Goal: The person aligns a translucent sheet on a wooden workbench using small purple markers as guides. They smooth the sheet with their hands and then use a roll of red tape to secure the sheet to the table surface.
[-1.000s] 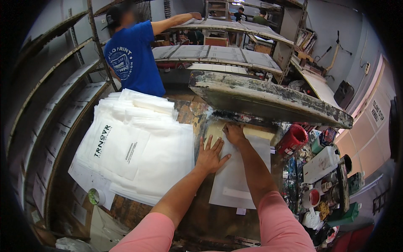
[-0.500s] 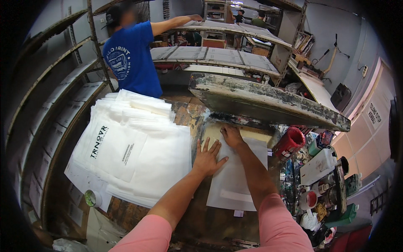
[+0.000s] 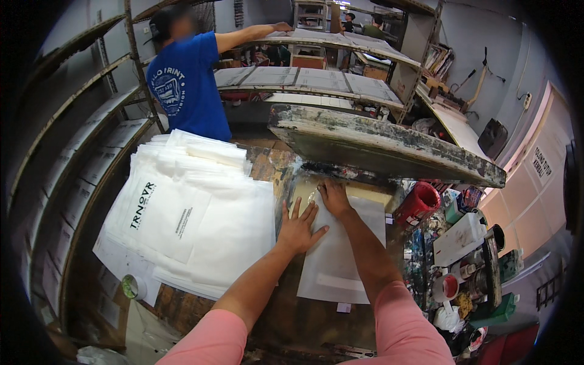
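Note:
A frosted translucent plastic bag (image 3: 331, 258) lies flat on the worktable, with a paler strip near its close end. Over its left edge rests my left hand (image 3: 297, 232), fingers spread and holding nothing. My right hand (image 3: 334, 198) presses down at the bag's far left corner, its fingers slightly bent and apart. Beneath the far end, a yellowish board (image 3: 371, 198) shows. A thick, paint-stained screen frame (image 3: 389, 146) stands tilted up just beyond both hands. To the left sits a tall, fanned stack of similar white bags (image 3: 234, 237), the top one printed in black.
Paint tubs crowd the right side, among them a red bucket (image 3: 418, 204) and a white jug (image 3: 459, 240). A small cup (image 3: 134, 286) stands by the stack. Drying shelves (image 3: 79, 146) line the left. Behind, a person in a blue shirt (image 3: 185, 85) reaches across a rack (image 3: 310, 88).
Both hands keep nearly the same place on the bag. The whole view has shifted slightly, with little else different.

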The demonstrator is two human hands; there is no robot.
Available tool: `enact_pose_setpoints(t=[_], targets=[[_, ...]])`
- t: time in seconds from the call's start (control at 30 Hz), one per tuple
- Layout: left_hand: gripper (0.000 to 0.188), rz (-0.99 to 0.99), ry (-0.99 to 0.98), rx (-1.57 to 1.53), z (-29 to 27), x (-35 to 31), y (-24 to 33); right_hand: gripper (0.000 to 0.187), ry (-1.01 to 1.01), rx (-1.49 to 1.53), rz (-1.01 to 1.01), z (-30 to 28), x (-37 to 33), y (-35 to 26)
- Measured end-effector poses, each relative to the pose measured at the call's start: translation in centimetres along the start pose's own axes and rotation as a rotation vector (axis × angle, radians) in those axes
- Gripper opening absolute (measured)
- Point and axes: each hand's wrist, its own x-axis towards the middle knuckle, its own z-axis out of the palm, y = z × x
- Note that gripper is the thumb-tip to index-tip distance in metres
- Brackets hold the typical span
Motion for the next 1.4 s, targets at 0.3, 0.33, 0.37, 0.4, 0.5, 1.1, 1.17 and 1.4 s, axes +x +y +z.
enact_pose_setpoints(t=[0.3, 0.33, 0.37, 0.4, 0.5, 1.1, 1.17, 1.4], targets=[[0.088, 0.019, 0.050, 0.028, 0.9, 0.0, -0.3, 0.020, 0.071, 0.022, 0.003, 0.7, 0.4, 0.1], [0.089, 0.017, 0.045, 0.028, 0.9, 0.0, -0.4, 0.019, 0.084, 0.005, -0.004, 0.7, 0.5, -0.1], [0.089, 0.018, 0.040, 0.024, 0.8, 0.0, -0.3, 0.018, 0.097, -0.016, -0.008, 0.7, 0.3, -0.1], [0.089, 0.017, 0.026, 0.026, 0.7, 0.1, -0.2, 0.017, 0.110, -0.036, -0.012, 0.7, 0.2, 0.0], [0.088, 0.018, -0.004, 0.029, 0.3, 0.3, 0.2, 0.023, 0.169, 0.228, 0.169, -0.4, 1.4, 0.7], [0.088, 0.008, 0.001, 0.012, -0.2, 0.1, -0.1, 0.034, -0.148, -0.139, -0.057, -2.8, 0.9, 0.5], [0.089, 0.005, -0.004, 0.019, -0.2, 0.1, -0.2, 0.034, -0.166, -0.118, -0.064, -2.7, 1.2, -0.2], [0.089, 0.010, -0.010, 0.016, -0.1, 0.6, 0.1, 0.038, -0.200, -0.111, 0.056, -1.1, 2.4, -0.5]])
